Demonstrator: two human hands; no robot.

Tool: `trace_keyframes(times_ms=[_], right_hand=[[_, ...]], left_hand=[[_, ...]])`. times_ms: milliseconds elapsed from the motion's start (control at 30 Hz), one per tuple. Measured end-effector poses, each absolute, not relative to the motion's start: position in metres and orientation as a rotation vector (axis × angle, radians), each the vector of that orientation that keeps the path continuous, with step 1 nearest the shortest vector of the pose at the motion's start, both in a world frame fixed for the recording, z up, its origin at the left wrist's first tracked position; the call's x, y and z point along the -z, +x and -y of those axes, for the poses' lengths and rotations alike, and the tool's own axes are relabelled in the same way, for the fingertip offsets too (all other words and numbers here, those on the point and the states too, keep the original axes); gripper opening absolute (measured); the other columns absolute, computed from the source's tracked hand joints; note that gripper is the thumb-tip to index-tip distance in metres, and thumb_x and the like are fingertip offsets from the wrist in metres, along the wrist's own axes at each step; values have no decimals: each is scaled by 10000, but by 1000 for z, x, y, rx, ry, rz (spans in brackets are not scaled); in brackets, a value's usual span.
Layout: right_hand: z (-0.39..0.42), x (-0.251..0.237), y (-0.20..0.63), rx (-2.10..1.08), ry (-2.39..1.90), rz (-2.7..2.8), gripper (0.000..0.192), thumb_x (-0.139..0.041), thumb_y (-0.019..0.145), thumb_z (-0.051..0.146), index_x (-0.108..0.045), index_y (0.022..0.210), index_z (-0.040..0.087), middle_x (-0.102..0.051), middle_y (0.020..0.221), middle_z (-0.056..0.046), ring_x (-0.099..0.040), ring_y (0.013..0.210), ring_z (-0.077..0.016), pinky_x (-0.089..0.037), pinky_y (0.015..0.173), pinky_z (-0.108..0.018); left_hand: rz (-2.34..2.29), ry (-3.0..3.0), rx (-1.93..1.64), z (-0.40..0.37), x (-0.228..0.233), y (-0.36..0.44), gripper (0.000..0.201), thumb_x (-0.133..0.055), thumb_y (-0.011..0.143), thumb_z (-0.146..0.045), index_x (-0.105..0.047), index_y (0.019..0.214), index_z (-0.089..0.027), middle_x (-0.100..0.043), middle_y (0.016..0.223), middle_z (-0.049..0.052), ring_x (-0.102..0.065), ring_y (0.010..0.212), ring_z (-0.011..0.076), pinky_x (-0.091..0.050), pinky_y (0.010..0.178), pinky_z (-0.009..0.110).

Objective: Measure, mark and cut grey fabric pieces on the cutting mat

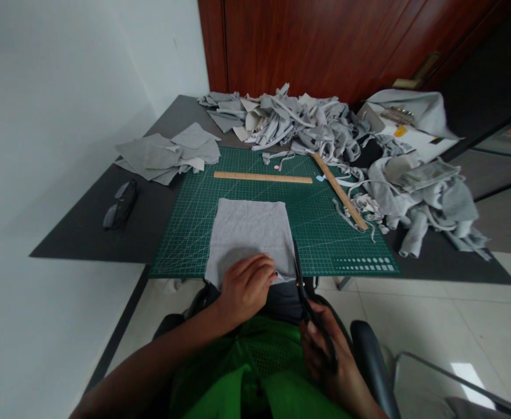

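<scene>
1. Your left hand [245, 286] lies fingers-down on the near edge of the grey fabric square [250, 235], pinning it at 6 o'clock on the green cutting mat [325, 233].
2. Your right hand [325, 355] is closed around the black scissors [302, 279] — blades at the cloth's 4 o'clock corner.
3. The cloth looks soft, light and limp — hold it flat close beside the blades.
4. Two wooden rulers [262, 177] lie at 12 and 2 o'clock.

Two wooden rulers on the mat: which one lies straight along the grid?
The wooden ruler beyond the grey fabric piece lies along the grid. The other ruler runs diagonally toward the scrap pile at right.
</scene>
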State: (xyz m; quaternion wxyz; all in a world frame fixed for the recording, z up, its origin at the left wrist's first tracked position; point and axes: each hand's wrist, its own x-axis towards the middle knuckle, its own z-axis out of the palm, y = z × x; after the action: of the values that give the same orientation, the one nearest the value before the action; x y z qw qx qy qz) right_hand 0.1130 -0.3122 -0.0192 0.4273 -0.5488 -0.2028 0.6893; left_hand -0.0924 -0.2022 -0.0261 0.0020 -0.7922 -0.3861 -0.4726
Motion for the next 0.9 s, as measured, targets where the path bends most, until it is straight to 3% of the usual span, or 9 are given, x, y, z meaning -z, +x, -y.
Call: trace_keyframes(times_ms=[100,333,500,600,667,733,800,900], right_hand=[[309,17,109,-1726,-1371,554,638,-844,809,619,-543,1287,321,-484,674,106,-381,459,-66,-302,406,-166],[302,13,102,-1702,-1385,556,705,-884,737,652,-542,1255,316,-507,673,107,-429,433,-77,-296,350,-166],[298,11,103,-1735,-1399,550,738,-886,723,664,-526,1260,307,-493,633,118,-419,427,-75,-304,360,-166],[296,12,105,-1765,-1399,563,788,-898,682,686,-508,1253,307,-490,604,127,-400,404,-79,-315,353,-179],[296,13,106,-1757,-1407,561,797,-902,685,674,-502,1267,303,-518,627,117,-413,413,-82,-323,358,-183],[298,14,107,-1723,-1405,541,791,-896,697,666,-511,1282,300,-525,643,107,-411,422,-80,-300,358,-176],[300,15,107,-1700,-1401,517,779,-893,701,660,-528,1287,300,-517,651,103,-397,426,-76,-279,359,-170],[303,16,106,-1699,-1403,484,757,-899,696,645,-545,1273,307,-517,669,97,-386,438,-70,-262,363,-160]], left_hand=[[1402,-2472,1464,195,29,-96,141,-542,1035,-137,-654,1085,-209,-803,1096,60,-762,1092,233,-627,963,403],[1644,-2643,1201,182,21,-98,129,-547,1051,-184,-653,981,-208,-781,976,41,-743,917,223,-589,870,416],[1638,-2831,890,161,2,-98,126,-687,988,-233,-661,867,-211,-737,828,15,-690,888,246,-542,798,391],[1609,-2943,624,148,-11,-96,85,-761,937,-259,-696,943,-204,-749,856,34,-696,920,269,-554,788,387],[1510,-2994,480,143,-18,-95,225,-774,923,-251,-713,1133,-203,-768,988,56,-699,1027,285,-564,868,406],[1387,-3011,416,139,-21,-96,452,-770,924,-260,-647,1357,-219,-728,1280,88,-638,1257,306,-524,1035,448],[1312,-3009,384,137,-19,-98,590,-750,943,-312,-550,1490,-221,-556,1570,108,-447,1503,330,-403,1201,496],[1320,-2995,310,139,-9,-102,655,-653,1006,-431,-457,1568,-157,-370,1711,137,-199,1632,348,-217,1308,546]])
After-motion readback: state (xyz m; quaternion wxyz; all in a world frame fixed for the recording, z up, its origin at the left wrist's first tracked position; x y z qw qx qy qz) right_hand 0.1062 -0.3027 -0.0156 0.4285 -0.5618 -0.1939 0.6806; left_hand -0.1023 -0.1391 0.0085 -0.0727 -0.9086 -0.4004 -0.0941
